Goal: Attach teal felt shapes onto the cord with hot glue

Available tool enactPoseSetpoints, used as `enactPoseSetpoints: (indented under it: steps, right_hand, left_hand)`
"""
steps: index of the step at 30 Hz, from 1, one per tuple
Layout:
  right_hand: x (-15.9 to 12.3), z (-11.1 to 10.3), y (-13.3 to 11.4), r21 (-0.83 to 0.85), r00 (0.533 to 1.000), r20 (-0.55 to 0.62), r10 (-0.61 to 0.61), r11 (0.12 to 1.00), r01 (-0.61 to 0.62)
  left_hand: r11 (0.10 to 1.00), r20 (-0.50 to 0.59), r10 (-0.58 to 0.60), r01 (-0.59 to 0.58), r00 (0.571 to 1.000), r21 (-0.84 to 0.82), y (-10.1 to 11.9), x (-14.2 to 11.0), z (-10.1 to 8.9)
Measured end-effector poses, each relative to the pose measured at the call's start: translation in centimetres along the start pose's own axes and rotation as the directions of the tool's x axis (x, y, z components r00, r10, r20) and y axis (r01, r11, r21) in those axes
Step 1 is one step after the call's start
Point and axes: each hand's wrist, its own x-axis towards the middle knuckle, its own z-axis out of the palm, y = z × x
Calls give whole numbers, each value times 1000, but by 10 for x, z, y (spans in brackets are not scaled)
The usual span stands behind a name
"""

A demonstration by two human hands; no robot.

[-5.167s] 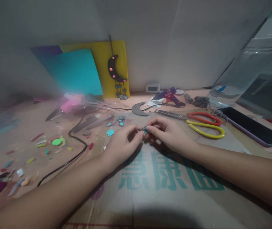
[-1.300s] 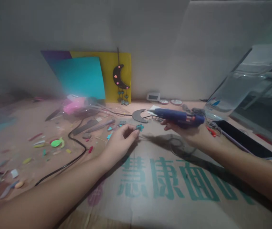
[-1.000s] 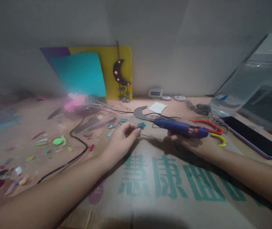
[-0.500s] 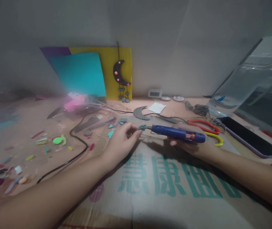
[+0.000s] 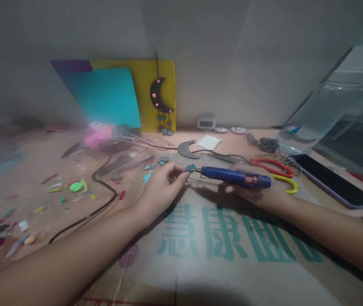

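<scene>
My left hand [image 5: 162,187] pinches a small teal flower-shaped cutout [image 5: 190,168] just above the cardboard sheet [image 5: 219,255]. Gripped in my right hand [image 5: 254,193] is a blue hot glue gun [image 5: 235,177], lying level and pointing left. Its metal nozzle touches the teal cutout. The gun's black cord [image 5: 101,202] trails away to the left across the desk.
Red-and-yellow scissors [image 5: 277,172], a dark phone [image 5: 331,178] and a clear container [image 5: 334,106] lie to the right. A grey crescent cutout [image 5: 186,148], coiled twine [image 5: 264,143], coloured foam scraps [image 5: 73,187] and paper sheets with a hanging moon ornament [image 5: 159,95] stand behind.
My right hand picked up the glue gun, then brought it left and down until its nozzle met the teal cutout. My left hand has kept holding the cutout in about the same place.
</scene>
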Motion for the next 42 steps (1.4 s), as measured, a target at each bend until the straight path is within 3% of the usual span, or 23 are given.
enactPoseSetpoints:
  steps: [5,18,30,42]
  right_hand:
    - [0,1,1,-19,999,-44,-17,1000,16]
    - [0,2,1,-62,999,-31,-12,998,10]
    - [0,2,0,-64,999,-33,26,998,-28]
    - [0,2,4,-48,999,-52,14,999,-17]
  left_hand:
    - [998,5,-7,7,1000,-65,-7,2,3]
    - [985,21,11,-7,1000,-174,-13,4,5]
    - [948,78,-69,90,995,-306,-7,5,4]
    - [951,77,-63,84,995,-299,-7,6,4]
